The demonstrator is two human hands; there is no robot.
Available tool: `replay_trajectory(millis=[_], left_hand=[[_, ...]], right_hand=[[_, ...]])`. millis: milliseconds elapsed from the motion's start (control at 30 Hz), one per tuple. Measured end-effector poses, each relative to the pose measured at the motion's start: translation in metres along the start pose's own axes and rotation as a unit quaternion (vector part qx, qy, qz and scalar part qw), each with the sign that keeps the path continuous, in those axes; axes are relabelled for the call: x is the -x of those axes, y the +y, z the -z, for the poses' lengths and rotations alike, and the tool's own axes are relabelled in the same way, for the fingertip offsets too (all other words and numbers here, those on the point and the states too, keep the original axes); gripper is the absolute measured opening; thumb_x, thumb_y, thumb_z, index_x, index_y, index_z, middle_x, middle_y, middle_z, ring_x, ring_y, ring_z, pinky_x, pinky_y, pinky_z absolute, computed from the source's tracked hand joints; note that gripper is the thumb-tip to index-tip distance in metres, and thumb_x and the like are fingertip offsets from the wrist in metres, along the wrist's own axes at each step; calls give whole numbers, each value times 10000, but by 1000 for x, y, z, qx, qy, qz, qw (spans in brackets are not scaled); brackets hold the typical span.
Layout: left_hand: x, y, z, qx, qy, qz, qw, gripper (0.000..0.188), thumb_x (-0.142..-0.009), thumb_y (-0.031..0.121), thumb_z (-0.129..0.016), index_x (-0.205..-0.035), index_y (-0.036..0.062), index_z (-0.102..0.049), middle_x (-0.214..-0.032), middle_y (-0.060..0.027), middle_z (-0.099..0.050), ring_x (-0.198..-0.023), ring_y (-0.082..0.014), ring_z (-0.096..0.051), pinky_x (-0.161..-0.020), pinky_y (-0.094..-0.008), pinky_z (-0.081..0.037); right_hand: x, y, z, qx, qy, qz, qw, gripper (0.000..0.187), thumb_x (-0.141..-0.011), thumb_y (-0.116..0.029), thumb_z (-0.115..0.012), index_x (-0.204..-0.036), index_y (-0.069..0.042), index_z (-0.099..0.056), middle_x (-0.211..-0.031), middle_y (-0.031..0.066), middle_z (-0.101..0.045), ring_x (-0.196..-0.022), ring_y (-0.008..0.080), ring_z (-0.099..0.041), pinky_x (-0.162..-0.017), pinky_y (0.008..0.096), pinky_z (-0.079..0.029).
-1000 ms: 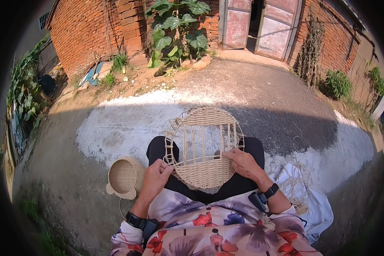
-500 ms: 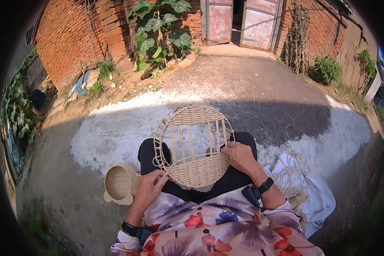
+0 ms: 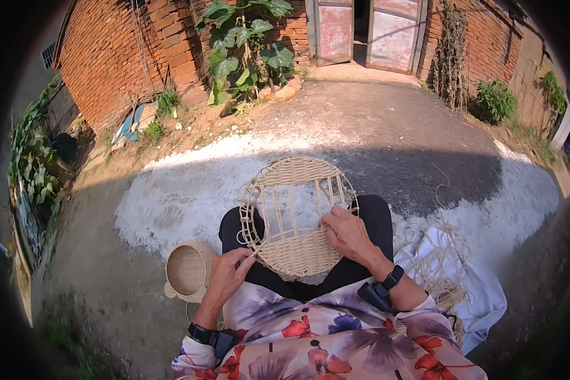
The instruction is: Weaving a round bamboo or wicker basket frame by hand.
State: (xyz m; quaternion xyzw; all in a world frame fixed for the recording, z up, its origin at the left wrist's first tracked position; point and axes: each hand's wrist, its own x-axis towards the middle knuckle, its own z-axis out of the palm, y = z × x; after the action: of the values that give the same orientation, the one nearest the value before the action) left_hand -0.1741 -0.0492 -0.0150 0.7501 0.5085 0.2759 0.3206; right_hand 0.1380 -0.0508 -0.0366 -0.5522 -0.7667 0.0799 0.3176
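A round, partly woven straw-coloured basket piece (image 3: pixel 301 254) lies across my knees. Its near and far parts are tightly woven, while bare upright strands span an open gap in the middle. Loops run along its left rim. At the lower left rim my left hand (image 3: pixel 228 272) is closed, pinching a thin cord (image 3: pixel 269 240) that runs along the weave's upper edge. My right hand (image 3: pixel 349 235) is closed at the right side of the gap, its fingertips curled on the strands; what exactly they pinch is partly hidden.
A small round woven basket (image 3: pixel 189 272) stands on the ground to my left. To my right, loose cords (image 3: pixel 443 259) lie on a white cloth (image 3: pixel 484 310). Ahead are a leafy climbing plant (image 3: pixel 244 47), a brick wall (image 3: pixel 111 60) and a partly opened metal door (image 3: pixel 392 38).
My right hand has moved left from the rim onto the strands beside the gap. The cord now stretches across the gap's lower edge. My left hand stays by the left rim.
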Motion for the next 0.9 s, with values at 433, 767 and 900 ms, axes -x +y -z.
replay_trajectory(millis=[433, 767, 900], left_hand=[[-11, -9, -3, 25, 21, -20, 999, 168, -897, 140, -648, -993, 9, -691, -782, -111, -679, -641, -165, -596, -617, -314, -479], [-12, -36, -6, 55, 34, 26, 998, 183, -901, 183, -650, -952, 14, -695, -652, -60, -602, -603, -94, -532, -574, -283, -441], [-15, -32, -6, 49, 31, 16, 998, 194, -900, 184, -639, -962, 9, -695, -725, -75, -661, -643, -116, -585, -606, -284, -465]], right_hand=[[-21, -43, -31, -61, -50, 105, 991, 266, -804, -24, -548, -1032, -104, -660, -907, 127, -552, -887, 335, -575, -727, 441, -504], [-12, -12, -4, -25, 18, 16, 999, 195, -848, -53, -538, -1004, -74, -653, -880, 125, -591, -913, 335, -599, -747, 443, -505], [19, 44, 25, 241, -37, 28, 969, 81, -758, -75, -588, -822, -87, -637, -827, 54, -616, -836, 259, -537, -732, 406, -380]])
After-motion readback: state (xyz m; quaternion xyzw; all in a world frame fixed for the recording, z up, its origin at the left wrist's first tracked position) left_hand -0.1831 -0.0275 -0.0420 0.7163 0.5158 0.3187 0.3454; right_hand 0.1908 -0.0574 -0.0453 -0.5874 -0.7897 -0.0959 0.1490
